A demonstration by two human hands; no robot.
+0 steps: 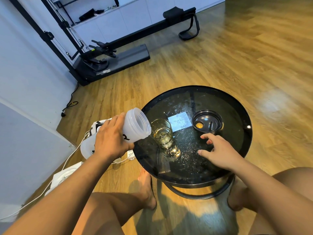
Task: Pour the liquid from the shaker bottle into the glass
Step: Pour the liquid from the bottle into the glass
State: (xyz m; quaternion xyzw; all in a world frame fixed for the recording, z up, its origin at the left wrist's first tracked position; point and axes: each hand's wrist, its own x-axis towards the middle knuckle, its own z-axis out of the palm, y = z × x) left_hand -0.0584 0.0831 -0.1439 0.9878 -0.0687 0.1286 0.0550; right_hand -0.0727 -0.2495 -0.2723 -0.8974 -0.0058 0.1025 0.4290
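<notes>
I see the shaker bottle (135, 126) tipped over in my left hand (110, 139), fingers wrapped round its middle and its open mouth just beside the rim of the glass (161, 133). The glass, part-full of yellowish liquid, stands on the round black table (246, 141). My right hand (218, 150) hovers with fingers spread, near the upturned lid (206, 123).

1. The glass (161, 134) stands on the table (186, 183), toward its left side.
2. The shaker bottle (135, 124) is tilted in the left hand (110, 141), left of the glass. Its open mouth is just beside the glass rim, above the table's left edge.
3. The lid (207, 123) lies on the table, right of the glass and slightly behind it.
4. The right hand (218, 150) is over the table, just in front of the lid and right of the glass.
5. An exercise machine (110, 55) stands on the floor (237, 56), well behind the table and to its left.
</notes>
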